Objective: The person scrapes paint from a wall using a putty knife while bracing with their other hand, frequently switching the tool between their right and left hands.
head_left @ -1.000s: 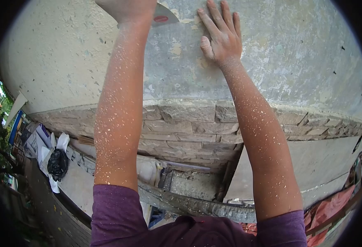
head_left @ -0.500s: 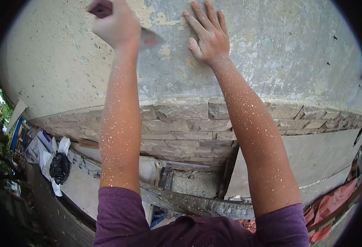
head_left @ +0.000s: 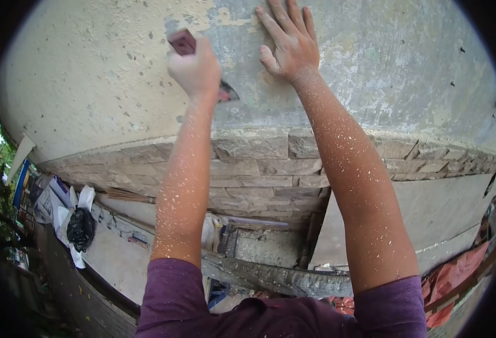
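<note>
My left hand is wrapped round the dark red handle of a scraper. Its blade shows past my wrist, against the wall; the exact contact is hidden. Cream paint covers the wall on the left, while bare grey patches spread to the right. With fingers stretched upward, my right hand lies flat on the grey part and holds nothing. Pale dust coats its fingers, and flakes cling to both forearms.
Below the wall runs a stone-clad band. A grey board leans at the lower right, near red sheeting. A black plastic bag and white bags hang at the left, close to a bundle of thin sticks.
My left hand has moved down and to the right with the scraper. My right hand stays flat on the wall, shifted slightly in view.
</note>
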`<state>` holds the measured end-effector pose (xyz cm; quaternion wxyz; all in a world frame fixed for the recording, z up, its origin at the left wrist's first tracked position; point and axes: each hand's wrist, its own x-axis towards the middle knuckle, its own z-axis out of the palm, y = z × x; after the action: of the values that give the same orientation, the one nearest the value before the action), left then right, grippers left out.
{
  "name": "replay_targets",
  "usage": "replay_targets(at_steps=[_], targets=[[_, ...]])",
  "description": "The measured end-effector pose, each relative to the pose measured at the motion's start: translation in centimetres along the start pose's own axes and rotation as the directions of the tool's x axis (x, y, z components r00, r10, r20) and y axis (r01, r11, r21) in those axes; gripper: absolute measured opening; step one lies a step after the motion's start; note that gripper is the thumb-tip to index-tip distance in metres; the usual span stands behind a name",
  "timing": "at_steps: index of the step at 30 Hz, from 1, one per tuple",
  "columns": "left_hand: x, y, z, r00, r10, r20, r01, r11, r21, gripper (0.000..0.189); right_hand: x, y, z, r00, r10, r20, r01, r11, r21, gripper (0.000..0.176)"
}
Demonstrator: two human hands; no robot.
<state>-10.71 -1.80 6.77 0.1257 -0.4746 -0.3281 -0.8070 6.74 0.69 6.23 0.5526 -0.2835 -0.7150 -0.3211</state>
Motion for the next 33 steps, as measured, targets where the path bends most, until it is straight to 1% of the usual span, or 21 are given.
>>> replay_targets(at_steps=[2, 4, 6, 8, 10, 11, 12, 13, 14, 15, 16, 17, 20, 22, 23, 25, 26, 27, 29, 30, 33], targets=[[-3.2, 1.7, -1.8, 0.995, -0.062, 0.074, 0.074, 0.981, -0.178, 0.018, -0.2, 0.2, 1.0, 0.998, 0.016, -0.062, -0.026, 0.988, -0.153, 0.070], [-6.9, 4.0, -4.3, 0.934, -0.077, 0.348, 0.159, 0.964, -0.214, 0.018, -0.1, 0.1, 0.6, 0.999, 0.022, -0.030, -0.027, 0.986, -0.163, 0.069], [-9.8, 4.5, -5.8, 0.822, 0.327, 0.466, -0.201, 0.933, -0.299, 0.022, 0.2, -0.4, -0.2, 1.000, 0.023, 0.005, -0.022, 0.988, -0.155, 0.068], [-11.7, 5.5, -7.1, 0.697, 0.518, 0.496, -0.384, 0.854, -0.353, 0.031, -0.3, -0.8, -1.4, 0.999, 0.033, 0.029, -0.032, 0.999, -0.032, 0.058], [-13.0, 5.1, -9.4, 0.669, 0.523, 0.529, -0.436, 0.852, -0.291, 0.036, -3.3, -3.1, -3.8, 0.967, 0.237, 0.092, -0.249, 0.956, 0.155, 0.045], [-13.8, 4.7, -10.4, 0.638, 0.520, 0.568, -0.481, 0.845, -0.233, 0.042, -6.2, -5.2, -5.2, 0.855, 0.478, 0.202, -0.513, 0.837, 0.189, 0.042], [-14.4, 4.5, -11.2, 0.620, 0.518, 0.589, -0.480, 0.845, -0.237, 0.044, -7.7, -7.0, -8.3, 0.451, 0.590, 0.669, -0.882, 0.410, 0.232, 0.051], [-15.3, 4.7, -11.6, 0.628, 0.523, 0.576, -0.481, 0.843, -0.240, 0.044, -10.8, -8.7, -8.7, 0.143, 0.539, 0.830, -0.983, -0.020, 0.182, 0.062], [-16.0, 5.0, -11.9, 0.570, 0.566, 0.596, -0.508, 0.813, -0.286, 0.044, -11.9, -10.4, -10.1, -0.048, 0.150, 0.987, -0.908, -0.419, 0.019, 0.068], [-16.7, 5.1, -12.4, 0.507, 0.602, 0.617, -0.529, 0.782, -0.330, 0.046, -13.2, -11.8, -11.1, 0.084, 0.043, 0.996, -0.809, -0.581, 0.094, 0.055], [-17.6, 4.6, -12.9, 0.477, 0.623, 0.620, -0.584, 0.752, -0.305, 0.043, -16.0, -12.9, -9.7, 0.100, 0.179, 0.979, -0.725, -0.660, 0.195, 0.038], [-17.4, 4.9, -13.4, 0.476, 0.626, 0.618, -0.592, 0.748, -0.302, 0.043, -16.9, -13.5, -9.9, 0.132, 0.203, 0.970, -0.714, -0.660, 0.235, 0.027], [-16.5, 4.5, -15.1, 0.295, 0.670, 0.682, -0.808, 0.556, -0.197, 0.036, -15.2, -14.7, -11.0, 0.146, 0.158, 0.976, -0.730, -0.649, 0.215, 0.026], [-15.5, 3.6, -16.1, 0.351, 0.615, 0.706, -0.746, 0.640, -0.186, 0.046, -13.4, -15.6, -10.7, 0.170, 0.320, 0.932, -0.536, -0.764, 0.360, 0.027], [-14.7, 3.0, -16.4, 0.400, 0.557, 0.728, -0.676, 0.715, -0.176, 0.056, -13.6, -15.2, -10.4, 0.163, 0.325, 0.932, -0.534, -0.765, 0.360, 0.027], [-11.6, 0.4, -16.4, 0.473, 0.441, 0.763, -0.626, 0.777, -0.062, 0.082, -14.8, -13.6, -9.1, 0.369, 0.380, 0.848, -0.609, -0.591, 0.529, 0.028], [-9.7, -0.7, -15.6, 0.581, 0.394, 0.712, -0.591, 0.806, 0.036, 0.085, -15.6, -12.7, -8.1, 0.353, 0.436, 0.828, -0.698, -0.466, 0.544, 0.028], [-7.7, -2.0, -14.6, 0.681, 0.341, 0.648, -0.541, 0.830, 0.132, 0.087, -16.7, -12.5, -7.0, 0.343, 0.447, 0.826, -0.699, -0.466, 0.543, 0.028], [-4.2, -6.5, -12.1, 0.814, 0.294, 0.501, -0.508, 0.778, 0.369, 0.088, -18.1, -12.3, -5.1, 0.367, 0.666, 0.650, -0.886, 0.036, 0.463, 0.029], [-2.7, -8.0, -10.8, 0.851, 0.232, 0.471, -0.459, 0.764, 0.454, 0.087, -17.4, -12.9, -5.6, 0.371, 0.744, 0.555, -0.907, 0.162, 0.389, 0.029], [-1.8, -9.3, -9.2, 0.882, 0.144, 0.448, -0.417, 0.680, 0.603, 0.085, -19.2, -11.9, -2.6, 0.334, 0.834, 0.439, -0.916, 0.177, 0.359, 0.025]])
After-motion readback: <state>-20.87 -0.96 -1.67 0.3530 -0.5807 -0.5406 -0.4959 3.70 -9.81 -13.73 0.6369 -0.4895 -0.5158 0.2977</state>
